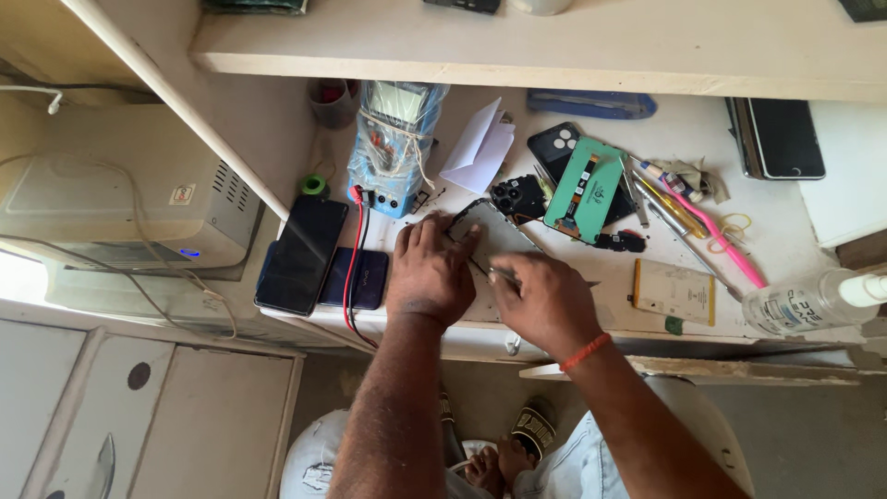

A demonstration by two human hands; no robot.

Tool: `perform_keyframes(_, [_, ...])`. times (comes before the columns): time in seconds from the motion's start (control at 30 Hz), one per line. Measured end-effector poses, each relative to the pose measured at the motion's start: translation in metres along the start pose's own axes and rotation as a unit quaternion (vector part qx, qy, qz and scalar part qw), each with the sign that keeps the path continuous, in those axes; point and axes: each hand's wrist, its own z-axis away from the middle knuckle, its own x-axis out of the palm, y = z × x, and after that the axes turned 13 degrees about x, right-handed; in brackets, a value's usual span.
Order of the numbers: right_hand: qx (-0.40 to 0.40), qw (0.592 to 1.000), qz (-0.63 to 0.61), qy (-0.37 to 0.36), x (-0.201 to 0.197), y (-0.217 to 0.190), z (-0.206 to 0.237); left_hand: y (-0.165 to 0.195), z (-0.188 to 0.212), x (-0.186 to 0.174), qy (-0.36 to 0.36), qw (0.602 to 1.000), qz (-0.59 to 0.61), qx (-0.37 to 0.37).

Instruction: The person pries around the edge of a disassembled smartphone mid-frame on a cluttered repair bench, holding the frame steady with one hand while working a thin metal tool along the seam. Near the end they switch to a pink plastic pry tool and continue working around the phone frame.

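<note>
An opened phone (494, 233) lies face down on the white bench (795, 240), its grey inside showing. My left hand (430, 268) presses flat on its left side, fingers together over the edge. My right hand (545, 300), with an orange band at the wrist, grips a thin metal tool (494, 273) whose tip rests on the phone's lower part. Both hands hide much of the phone.
A blue multimeter (393, 152) with red and black leads stands behind. A dark phone (302, 254) lies left, a green display part (584, 189), camera module, screwdrivers, pink tool (716, 236), flat battery (674, 291) and clear bottle (813, 303) right. A shelf (554, 46) overhangs.
</note>
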Motion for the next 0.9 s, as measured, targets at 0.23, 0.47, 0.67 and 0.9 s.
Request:
perform_keyframes(0.23, [-0.096,0.993,0.066,0.021,0.019,0.005,-0.008,0.0,-0.001,-0.001,-0.004,1.0,0.016,-0.005])
perform_keyframes(0.47, [-0.121,0.991,0.059,0.013,0.0,0.02,0.017,0.001,-0.002,0.001,-0.003,1.0,-0.007,0.001])
perform_keyframes(0.67, [-0.065,0.995,0.08,-0.013,-0.021,0.027,0.042,0.001,-0.001,0.0,-0.01,1.0,0.003,-0.007])
perform_keyframes(0.9, [-0.108,0.993,0.054,0.015,-0.02,0.022,0.053,0.0,-0.002,-0.002,-0.025,1.0,0.002,-0.004])
